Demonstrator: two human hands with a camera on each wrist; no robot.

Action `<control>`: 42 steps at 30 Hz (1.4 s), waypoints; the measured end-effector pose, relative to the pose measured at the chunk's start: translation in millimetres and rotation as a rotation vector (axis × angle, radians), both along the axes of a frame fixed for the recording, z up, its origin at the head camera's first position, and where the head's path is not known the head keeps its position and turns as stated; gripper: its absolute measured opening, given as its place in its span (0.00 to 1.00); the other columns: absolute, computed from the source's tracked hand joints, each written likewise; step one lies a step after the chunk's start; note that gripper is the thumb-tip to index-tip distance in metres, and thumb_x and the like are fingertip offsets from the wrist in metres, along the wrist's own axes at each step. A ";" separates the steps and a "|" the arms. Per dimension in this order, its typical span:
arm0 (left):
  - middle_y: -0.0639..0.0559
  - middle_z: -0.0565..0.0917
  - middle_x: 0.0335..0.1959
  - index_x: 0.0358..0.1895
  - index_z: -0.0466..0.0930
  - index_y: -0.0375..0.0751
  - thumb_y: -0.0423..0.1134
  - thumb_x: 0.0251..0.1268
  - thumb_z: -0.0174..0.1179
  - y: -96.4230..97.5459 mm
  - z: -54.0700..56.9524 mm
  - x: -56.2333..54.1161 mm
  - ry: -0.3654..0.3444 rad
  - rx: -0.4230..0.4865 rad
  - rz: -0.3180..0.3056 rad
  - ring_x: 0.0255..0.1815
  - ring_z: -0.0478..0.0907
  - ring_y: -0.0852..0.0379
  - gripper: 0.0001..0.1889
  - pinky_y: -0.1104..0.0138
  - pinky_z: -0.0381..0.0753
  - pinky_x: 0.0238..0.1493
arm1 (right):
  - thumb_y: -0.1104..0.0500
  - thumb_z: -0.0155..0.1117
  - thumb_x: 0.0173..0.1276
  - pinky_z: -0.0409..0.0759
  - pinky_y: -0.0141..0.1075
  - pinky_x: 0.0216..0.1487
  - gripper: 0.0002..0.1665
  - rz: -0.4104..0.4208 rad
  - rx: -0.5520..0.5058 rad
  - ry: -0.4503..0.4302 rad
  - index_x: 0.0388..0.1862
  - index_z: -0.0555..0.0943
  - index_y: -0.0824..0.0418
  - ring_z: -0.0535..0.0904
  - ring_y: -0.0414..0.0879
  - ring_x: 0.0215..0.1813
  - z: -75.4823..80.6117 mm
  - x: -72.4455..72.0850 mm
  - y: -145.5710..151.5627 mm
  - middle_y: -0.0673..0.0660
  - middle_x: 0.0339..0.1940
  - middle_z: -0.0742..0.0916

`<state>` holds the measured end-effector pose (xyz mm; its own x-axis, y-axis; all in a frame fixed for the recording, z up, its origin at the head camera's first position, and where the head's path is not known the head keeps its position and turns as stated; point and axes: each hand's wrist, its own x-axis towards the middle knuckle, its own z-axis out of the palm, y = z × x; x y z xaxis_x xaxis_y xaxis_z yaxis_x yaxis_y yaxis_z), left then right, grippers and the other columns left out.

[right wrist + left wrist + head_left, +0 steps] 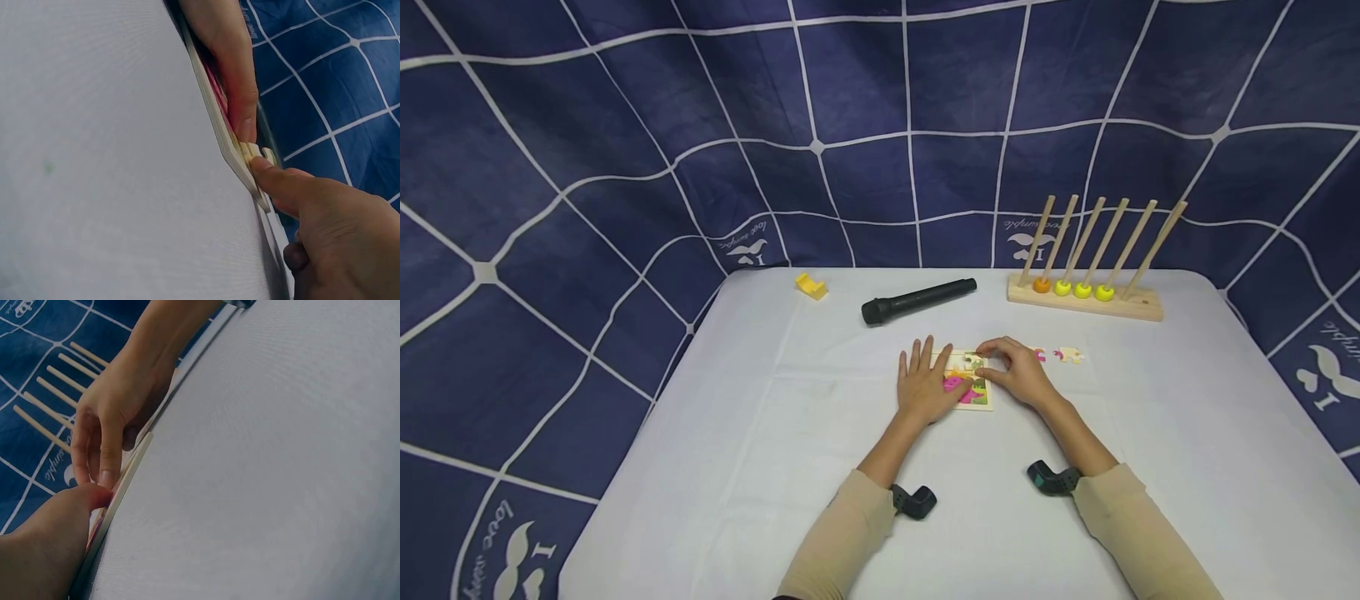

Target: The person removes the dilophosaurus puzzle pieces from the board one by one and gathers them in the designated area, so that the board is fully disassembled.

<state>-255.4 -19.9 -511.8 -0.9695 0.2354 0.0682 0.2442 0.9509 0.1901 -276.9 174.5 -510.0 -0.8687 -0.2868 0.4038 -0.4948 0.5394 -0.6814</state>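
Note:
A small wooden jigsaw puzzle board (977, 407) with a pink and green picture lies on the white table. My left hand (921, 390) rests over its left part, fingers spread and straight, thumb pressing on the picture. At the upper right of the board, my right hand (1021, 373) pinches a jigsaw puzzle piece (972, 362) between thumb and forefinger. The right wrist view shows that raised piece (269, 153) beside the left thumb, partly hidden by the right fingers. Two loose pieces lie right of the board; one loose piece (1070, 355) shows fully, the other is partly behind my right hand.
A black microphone (917, 302) lies behind the board. Farther left is a yellow block (811, 286). At the back right stands a wooden peg rack (1086, 304) with several upright rods and orange and yellow beads. A blue checked cloth (865, 83) hangs behind the table.

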 end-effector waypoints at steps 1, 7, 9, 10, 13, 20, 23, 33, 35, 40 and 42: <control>0.48 0.46 0.74 0.72 0.51 0.59 0.73 0.58 0.36 0.1 0.1 -0.3 0.001 -0.004 0.001 0.74 0.37 0.48 0.41 0.51 0.34 0.70 | 0.60 0.74 0.51 0.67 0.34 0.32 0.19 0.001 0.003 0.000 0.42 0.81 0.58 0.70 0.44 0.32 0.1 -0.1 0.3 0.51 0.36 0.84; 0.49 0.45 0.74 0.72 0.51 0.59 0.74 0.57 0.35 0.8 0.9 -1.9 0.002 -0.009 0.000 0.74 0.37 0.48 0.41 0.52 0.33 0.70 | 0.60 0.73 0.53 0.62 0.33 0.29 0.19 0.000 -0.004 -0.034 0.44 0.80 0.56 0.65 0.44 0.27 0.6 -1.3 0.8 0.49 0.34 0.86; 0.49 0.45 0.74 0.72 0.51 0.59 0.74 0.57 0.35 0.9 1.3 -2.1 0.000 -0.011 0.001 0.74 0.36 0.48 0.41 0.52 0.33 0.70 | 0.60 0.72 0.53 0.61 0.33 0.27 0.19 0.005 -0.019 -0.039 0.45 0.80 0.55 0.64 0.44 0.26 0.5 -1.6 0.6 0.49 0.33 0.86; 0.49 0.45 0.74 0.72 0.51 0.59 0.74 0.57 0.35 0.9 1.5 -2.1 0.000 -0.013 0.003 0.74 0.36 0.48 0.41 0.52 0.33 0.70 | 0.61 0.72 0.53 0.61 0.33 0.26 0.19 0.008 -0.027 -0.038 0.45 0.80 0.55 0.63 0.44 0.25 0.5 -1.8 0.5 0.49 0.32 0.86; 0.49 0.45 0.74 0.72 0.51 0.59 0.74 0.57 0.36 0.9 2.4 -2.1 0.003 -0.014 0.004 0.74 0.36 0.48 0.41 0.52 0.34 0.70 | 0.61 0.72 0.53 0.60 0.34 0.24 0.19 0.011 -0.049 -0.040 0.44 0.80 0.55 0.61 0.43 0.23 0.0 -2.3 0.2 0.48 0.30 0.86; 0.48 0.46 0.74 0.72 0.52 0.59 0.74 0.57 0.35 0.8 1.7 -2.1 0.010 -0.015 -0.004 0.73 0.38 0.48 0.41 0.51 0.35 0.70 | 0.61 0.73 0.52 0.60 0.32 0.24 0.19 -0.023 -0.099 -0.043 0.44 0.81 0.53 0.62 0.42 0.23 2.4 -1.0 0.3 0.47 0.30 0.86; 0.48 0.46 0.74 0.72 0.52 0.59 0.74 0.57 0.35 0.7 -0.2 -1.3 0.009 -0.014 -0.004 0.73 0.38 0.48 0.41 0.51 0.35 0.70 | 0.61 0.73 0.51 0.59 0.32 0.23 0.19 -0.053 -0.127 -0.013 0.44 0.81 0.52 0.61 0.41 0.22 7.9 1.2 1.7 0.46 0.30 0.85; 0.48 0.46 0.74 0.72 0.52 0.58 0.74 0.58 0.33 1.3 -2.3 0.9 0.014 0.000 -0.003 0.73 0.38 0.47 0.41 0.51 0.36 0.70 | 0.67 0.72 0.51 0.54 0.33 0.17 0.19 -0.209 -0.153 0.054 0.45 0.81 0.59 0.57 0.39 0.19 32.0 11.4 52.5 0.54 0.29 0.85; 0.48 0.46 0.74 0.72 0.52 0.58 0.74 0.58 0.34 1.3 -2.4 1.1 0.015 0.000 -0.003 0.73 0.38 0.47 0.41 0.50 0.36 0.69 | 0.67 0.71 0.52 0.54 0.34 0.17 0.19 -0.280 -0.163 0.031 0.45 0.81 0.59 0.56 0.39 0.19 33.9 14.8 70.1 0.54 0.28 0.85; 0.48 0.45 0.74 0.72 0.51 0.58 0.74 0.58 0.34 1.5 -2.5 0.8 0.013 0.002 -0.003 0.73 0.38 0.47 0.41 0.50 0.35 0.69 | 0.65 0.70 0.55 0.55 0.36 0.16 0.18 -0.418 -0.145 -0.038 0.47 0.80 0.61 0.56 0.40 0.17 33.8 22.2 114.4 0.52 0.29 0.85; 0.48 0.45 0.74 0.72 0.51 0.58 0.74 0.58 0.34 1.4 -2.6 0.6 0.011 0.003 -0.001 0.73 0.37 0.47 0.41 0.50 0.35 0.69 | 0.63 0.69 0.57 0.56 0.35 0.15 0.18 -0.444 -0.113 -0.073 0.48 0.80 0.62 0.56 0.40 0.16 32.3 24.3 129.1 0.53 0.29 0.85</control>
